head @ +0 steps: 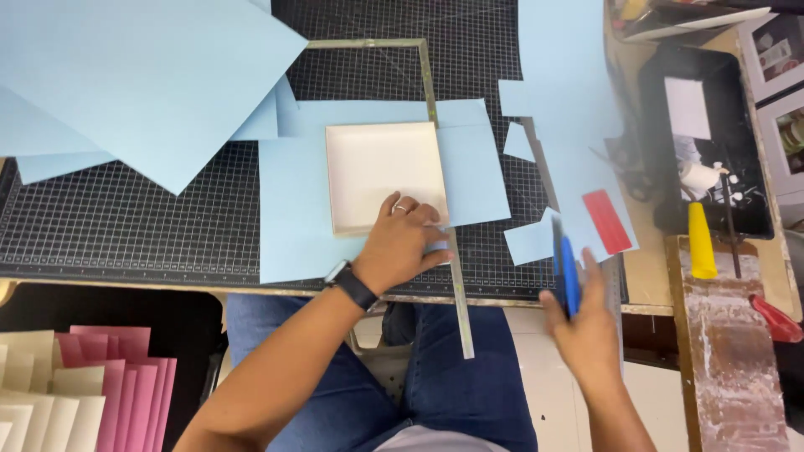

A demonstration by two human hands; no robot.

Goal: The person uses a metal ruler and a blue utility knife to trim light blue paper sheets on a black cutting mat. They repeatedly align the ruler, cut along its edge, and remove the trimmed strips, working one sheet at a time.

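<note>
**Holding the tray down while the other hand is bringing in a blue tool**

The left hand (400, 245) is pressing flat on the lower right corner of a shallow white tray (381, 176), fingers spread and closed around nothing; it is only bearing down. The tray is sitting upright on a light blue sheet (293, 226), which is lying on the black gridded mat (126, 218). A metal square (456, 285) is running along the tray's right edge and down past the mat's front edge, with its other leg crossing above the tray.

The right hand (586, 331) is hovering off the mat's front right corner, fingers curled around a slim blue tool (569, 272) that is pointing up and away from the body. The frame is blurring here, so I cannot tell whether it is a knife or a pen. Near it are lying blue offcuts (529, 238) and a red card (606, 221).

As I judge it, the step in hand is trimming or marking the sheet around the tray, with the tool just being carried in. The next move is calling for the left hand to be keeping tray and sheet from sliding, and for the tool tip to be meeting the square's edge cleanly, clear of the pinning fingertips.

More blue sheets (142, 84) are overlapping at upper left; pink and cream card (84, 385) is standing below the table.
</note>
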